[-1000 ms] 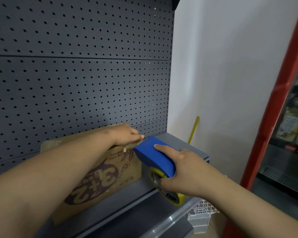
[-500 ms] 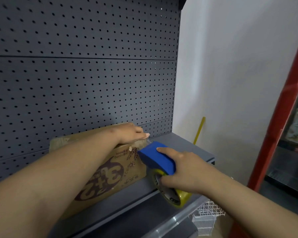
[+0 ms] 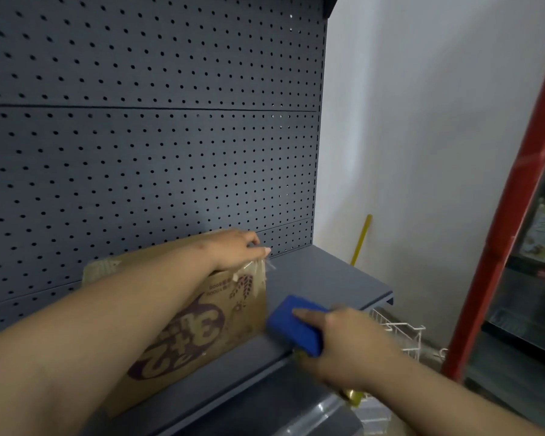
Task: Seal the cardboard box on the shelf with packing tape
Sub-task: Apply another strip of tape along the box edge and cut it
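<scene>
A brown cardboard box [image 3: 202, 319] printed with a purple "3+2" logo sits on the dark grey shelf [image 3: 321, 278], its back against the perforated metal back panel [image 3: 151, 152]. The left hand [image 3: 233, 250] lies on the top right corner of the box, fingers curled down and pressing a crinkled strip of clear packing tape [image 3: 257, 272] that folds over the corner and runs a short way down the front face. The right hand [image 3: 350, 344] is just beside the box's lower right corner, wrapped around a blue tape dispenser [image 3: 296, 325] with the forefinger stretched along its top; a bit of the yellowish tape roll [image 3: 354, 396] peeks out beneath the wrist. This hand and the dispenser are motion-blurred, and whether tape joins the dispenser to the box cannot be told. Below the shelf edge hangs a white wire basket [image 3: 400, 335], a yellow stick [image 3: 361, 240] leans on the white wall, and a red upright post [image 3: 510, 231] stands at the right.
</scene>
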Demonstrator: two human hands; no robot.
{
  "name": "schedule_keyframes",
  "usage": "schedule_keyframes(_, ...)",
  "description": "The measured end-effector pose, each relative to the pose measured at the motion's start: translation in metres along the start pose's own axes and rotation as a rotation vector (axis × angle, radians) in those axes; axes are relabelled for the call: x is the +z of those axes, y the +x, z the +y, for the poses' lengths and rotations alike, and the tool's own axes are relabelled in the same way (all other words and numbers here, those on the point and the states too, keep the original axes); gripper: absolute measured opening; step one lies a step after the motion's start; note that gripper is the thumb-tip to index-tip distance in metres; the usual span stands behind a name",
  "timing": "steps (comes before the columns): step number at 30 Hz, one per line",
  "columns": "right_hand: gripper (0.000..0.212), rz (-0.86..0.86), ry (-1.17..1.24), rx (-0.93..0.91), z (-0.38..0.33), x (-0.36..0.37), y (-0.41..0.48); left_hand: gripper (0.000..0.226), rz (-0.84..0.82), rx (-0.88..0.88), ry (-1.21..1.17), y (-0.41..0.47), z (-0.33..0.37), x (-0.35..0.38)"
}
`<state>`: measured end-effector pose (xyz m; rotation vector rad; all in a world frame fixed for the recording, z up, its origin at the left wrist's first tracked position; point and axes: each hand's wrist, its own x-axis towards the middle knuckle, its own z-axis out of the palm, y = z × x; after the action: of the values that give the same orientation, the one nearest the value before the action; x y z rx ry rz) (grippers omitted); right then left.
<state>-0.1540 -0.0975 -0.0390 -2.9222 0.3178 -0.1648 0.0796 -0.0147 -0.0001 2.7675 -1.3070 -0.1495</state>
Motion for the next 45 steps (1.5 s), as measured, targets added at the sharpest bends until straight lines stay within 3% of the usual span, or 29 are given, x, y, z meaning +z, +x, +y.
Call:
schedule_keyframes(2, 0.068, 0.277, 0.040, 0.105, 0.022, -0.021, 0.014, 0.058, 0.039, 0.063, 0.005, -0.001, 0.001, 0.000)
schedule_keyframes(4, 0.070, 0.343, 0.088, 0.135, 0.034, -0.048, 0.029, 0.053, 0.047, 0.152, 0.016, -0.005, 0.007, -0.001)
schedule_keyframes(10, 0.073, 0.405, 0.036, 0.180, 0.041, -0.054, 0.067, 0.032, -0.023, 0.243, 0.143, -0.012, 0.016, -0.005)
schedule_keyframes(17, 0.074, 0.465, 0.112, 0.172, 0.040, -0.041, 0.102, 0.017, -0.114, 0.364, 0.058, 0.003, 0.003, 0.001)
schedule_keyframes(25, 0.079, 0.483, 0.117, 0.194, 0.042, -0.021, 0.137, 0.031, -0.152, 0.388, 0.082, -0.004, 0.006, -0.003)
schedule_keyframes(31, 0.083, 0.393, 0.102, 0.230, 0.039, -0.005, 0.162, 0.038, -0.137, 0.451, 0.046, -0.012, 0.003, -0.005)
schedule_keyframes(40, 0.084, 0.307, 0.045, 0.283, 0.049, 0.022, 0.187, 0.040, 0.231, 0.773, 0.457, -0.011, -0.007, -0.004)
schedule_keyframes(43, 0.081, 0.264, 0.018, 0.249, 0.052, 0.032, 0.190, 0.044, 0.318, 0.769, 0.408, -0.014, -0.010, -0.002)
schedule_keyframes(45, 0.083, 0.241, -0.041, 0.202, 0.055, 0.041, 0.191, 0.041, 0.463, 0.732, 0.322, -0.017, -0.012, 0.000)
